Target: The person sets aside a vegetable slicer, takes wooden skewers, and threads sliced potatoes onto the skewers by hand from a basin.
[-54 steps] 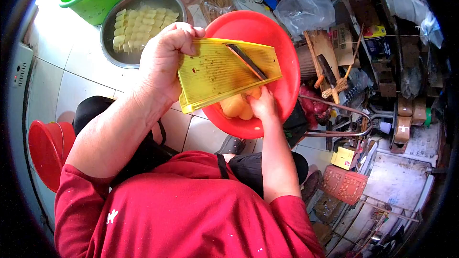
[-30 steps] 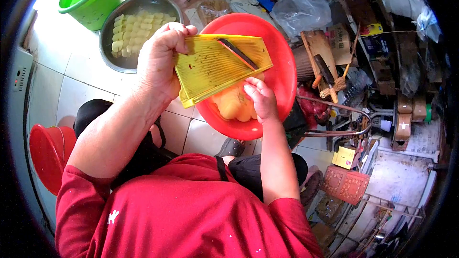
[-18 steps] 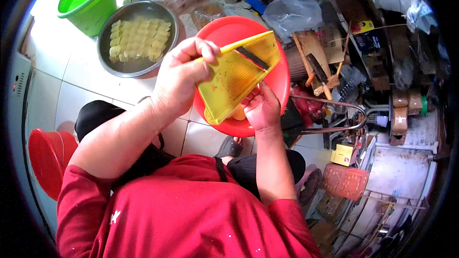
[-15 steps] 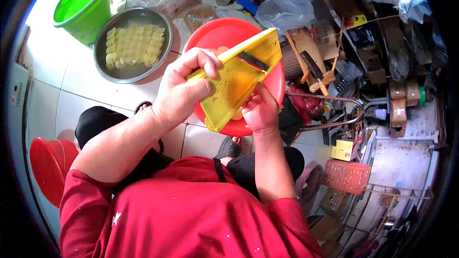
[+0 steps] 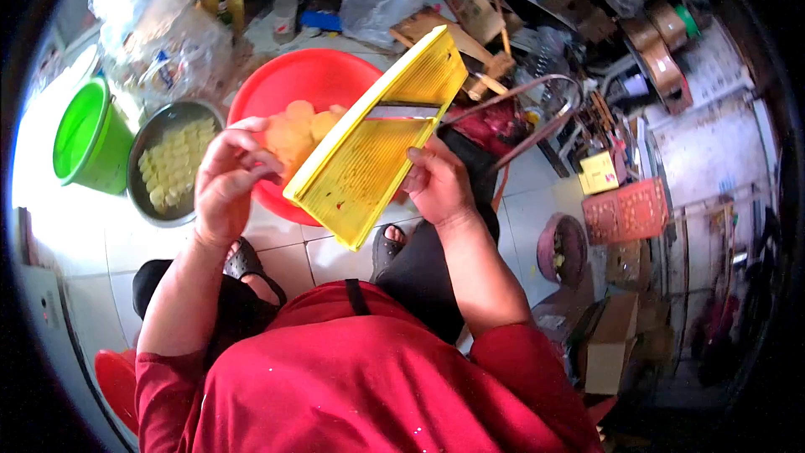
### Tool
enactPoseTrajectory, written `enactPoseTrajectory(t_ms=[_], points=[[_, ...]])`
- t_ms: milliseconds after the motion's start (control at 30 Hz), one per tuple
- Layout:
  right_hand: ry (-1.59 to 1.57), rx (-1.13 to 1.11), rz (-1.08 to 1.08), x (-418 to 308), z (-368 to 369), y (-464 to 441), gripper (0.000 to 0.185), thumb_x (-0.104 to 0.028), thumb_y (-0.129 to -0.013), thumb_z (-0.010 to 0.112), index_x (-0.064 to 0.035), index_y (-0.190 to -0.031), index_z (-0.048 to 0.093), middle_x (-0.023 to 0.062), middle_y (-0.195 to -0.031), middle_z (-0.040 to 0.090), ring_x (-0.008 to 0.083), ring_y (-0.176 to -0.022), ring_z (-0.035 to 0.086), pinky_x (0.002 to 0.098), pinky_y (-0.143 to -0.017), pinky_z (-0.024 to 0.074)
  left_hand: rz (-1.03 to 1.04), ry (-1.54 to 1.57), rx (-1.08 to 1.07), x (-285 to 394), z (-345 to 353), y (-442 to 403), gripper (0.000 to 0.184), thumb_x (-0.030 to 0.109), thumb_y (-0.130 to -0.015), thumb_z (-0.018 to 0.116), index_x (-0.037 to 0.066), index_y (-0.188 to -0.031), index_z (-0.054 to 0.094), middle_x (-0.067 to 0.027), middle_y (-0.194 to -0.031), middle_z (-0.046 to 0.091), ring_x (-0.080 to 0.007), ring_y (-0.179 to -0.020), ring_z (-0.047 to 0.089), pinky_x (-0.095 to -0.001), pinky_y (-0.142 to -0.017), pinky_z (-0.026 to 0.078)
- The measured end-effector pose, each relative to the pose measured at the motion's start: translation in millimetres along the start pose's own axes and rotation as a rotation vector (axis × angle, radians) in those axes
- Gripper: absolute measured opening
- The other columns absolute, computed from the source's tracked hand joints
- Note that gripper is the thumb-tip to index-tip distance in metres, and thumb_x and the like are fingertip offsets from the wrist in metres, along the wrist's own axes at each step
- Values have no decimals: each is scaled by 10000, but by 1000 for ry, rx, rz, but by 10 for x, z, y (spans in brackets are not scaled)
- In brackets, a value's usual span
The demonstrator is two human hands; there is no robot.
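Note:
A yellow mandoline slicer (image 5: 369,159) with a dark-edged metal blade across its middle is held tilted over the red basin (image 5: 335,71). My right hand (image 5: 438,184) grips its right edge, thumb on the ribbed face and fingers behind. Left of the slicer, my left hand (image 5: 231,180) is apart from it, thumb and fingers curled together in a pinch. Whether anything small sits in that pinch I cannot make out. Round yellow-orange slices (image 5: 295,130) lie in the basin, partly hidden by the slicer and my left hand.
A metal bowl (image 5: 136,180) of pale slices stands left of the basin, beside a green bucket (image 5: 96,147). Plastic bags (image 5: 168,59), a bottle (image 5: 285,13) and cardboard lie behind. A bent metal frame (image 5: 537,122) and clutter stand right. A red bucket (image 5: 115,386) is at lower left.
My left hand has let go of the slicer and moved left and down. The slicer stays in my right hand, its face turned more toward me. The head view has shifted.

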State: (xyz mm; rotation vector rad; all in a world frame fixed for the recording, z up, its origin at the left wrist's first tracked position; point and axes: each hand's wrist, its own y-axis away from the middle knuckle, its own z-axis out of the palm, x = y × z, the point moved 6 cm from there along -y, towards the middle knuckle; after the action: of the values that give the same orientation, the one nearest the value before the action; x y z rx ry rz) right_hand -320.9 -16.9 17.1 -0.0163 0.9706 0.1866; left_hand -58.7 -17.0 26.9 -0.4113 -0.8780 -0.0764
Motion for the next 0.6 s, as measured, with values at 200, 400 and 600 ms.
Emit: enactPoseTrajectory(t_ms=[200, 400, 600], points=[[84, 245, -200, -943, -622, 685, 267, -110, -838, 515, -26, -1089, 552, 39, -876, 621, 91, -661, 554, 200, -555, 452, -110, 20, 302, -179, -391, -63, 215, 35, -768, 529, 39, -983, 542, -87, -1069, 577, -165, -731, 578, -271, -692, 472], [116, 669, -354, -1263, -1951, 1626, 337, -91, -804, 561, -35, -1134, 514, 109, -972, 613, 221, -751, 621, 322, -609, 537, -202, -219, 265, -362, -581, -20, 214, 21, -799, 526, 48, -1011, 545, -68, -1015, 597, -128, -718, 561, -251, -664, 457], [197, 871, -61, -539, -3184, 2503, 423, -124, -813, 565, -131, -1224, 463, 65, -1073, 600, 224, -891, 608, 375, -686, 517, -232, -420, 188, -306, -153, -109, 202, 1, -775, 536, 31, -974, 554, -87, -1004, 582, -131, -716, 563, -254, -663, 464]])
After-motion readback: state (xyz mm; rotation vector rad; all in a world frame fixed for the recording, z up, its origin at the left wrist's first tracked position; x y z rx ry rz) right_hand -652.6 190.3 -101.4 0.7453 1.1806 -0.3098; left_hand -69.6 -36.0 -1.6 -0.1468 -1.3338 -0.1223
